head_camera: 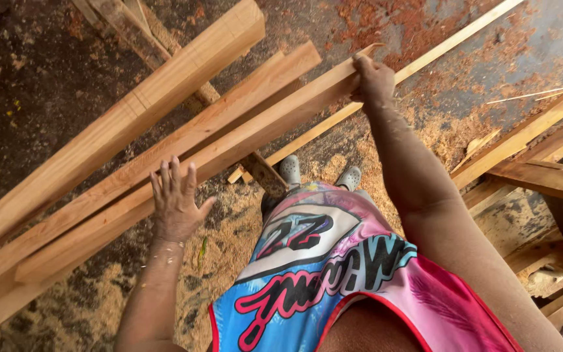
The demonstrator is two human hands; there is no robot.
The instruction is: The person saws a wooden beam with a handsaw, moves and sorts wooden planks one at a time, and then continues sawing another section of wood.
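Observation:
Several long wooden beams lie side by side, slanting from lower left to upper right. My right hand [373, 79] grips the far end of the nearest beam [242, 140], fingers curled over its top edge. My left hand [176, 201] is spread flat, fingers apart, resting on or just above the same beam lower down; whether it touches I cannot tell. A thicker squared beam [164, 85] lies at the far left of the stack, and another plank [184, 133] sits between the two.
A thin wooden strip [451, 44] runs diagonally toward the top right. More timber pieces and a wooden frame [535, 173] stand at the right. Sawdust [229, 228] covers the dirt floor around my grey shoes [289, 171].

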